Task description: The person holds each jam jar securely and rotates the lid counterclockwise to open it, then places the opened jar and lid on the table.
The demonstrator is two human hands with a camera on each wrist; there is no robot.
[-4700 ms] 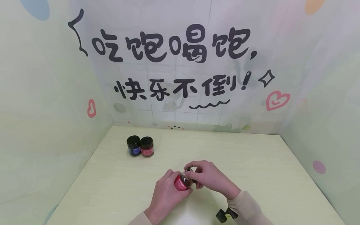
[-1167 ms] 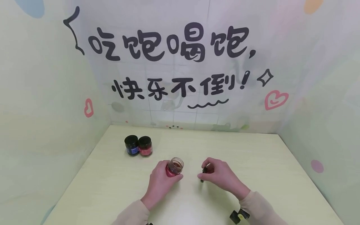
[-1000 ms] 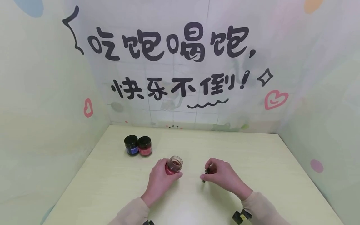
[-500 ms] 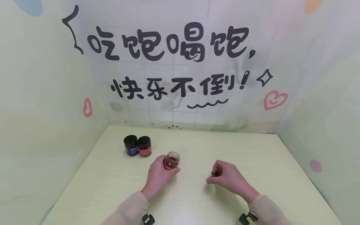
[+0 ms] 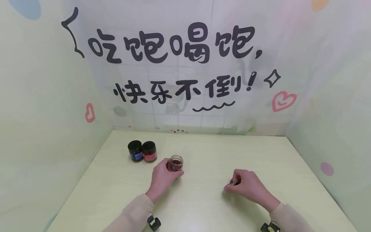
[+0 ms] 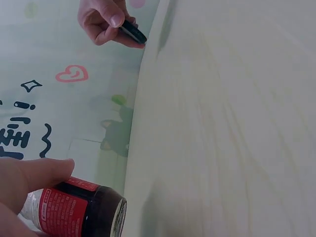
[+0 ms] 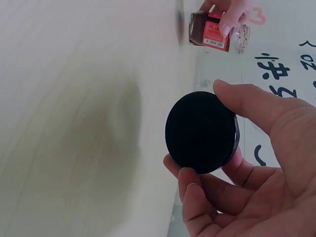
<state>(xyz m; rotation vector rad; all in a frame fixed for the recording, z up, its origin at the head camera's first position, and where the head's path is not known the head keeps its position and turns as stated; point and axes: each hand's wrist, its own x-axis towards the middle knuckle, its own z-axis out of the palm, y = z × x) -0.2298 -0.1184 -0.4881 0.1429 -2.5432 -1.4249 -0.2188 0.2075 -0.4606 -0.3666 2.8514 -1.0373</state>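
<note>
My left hand (image 5: 163,177) grips an uncapped glass jar (image 5: 175,163) with dark contents, its mouth facing up, close over the table. The jar's red label shows in the left wrist view, with my thumb (image 6: 52,173) lying along its side. Well to the right, my right hand (image 5: 250,184) pinches a round black lid (image 7: 200,132) between thumb and fingers. In the right wrist view the lid's flat black top faces the camera, and its inner side is mostly hidden. A wide gap separates the lid from the jar.
Two capped jars stand side by side at the back left: one with a blue label (image 5: 135,151), one with a pink-red label (image 5: 149,151). The pale table (image 5: 203,154) is enclosed by printed cloth walls (image 5: 185,71) at the back and sides.
Earlier, both hands were together at the jar's top. The lid has come off and moved right with my right hand. My left hand has carried the jar left and farther back.
</note>
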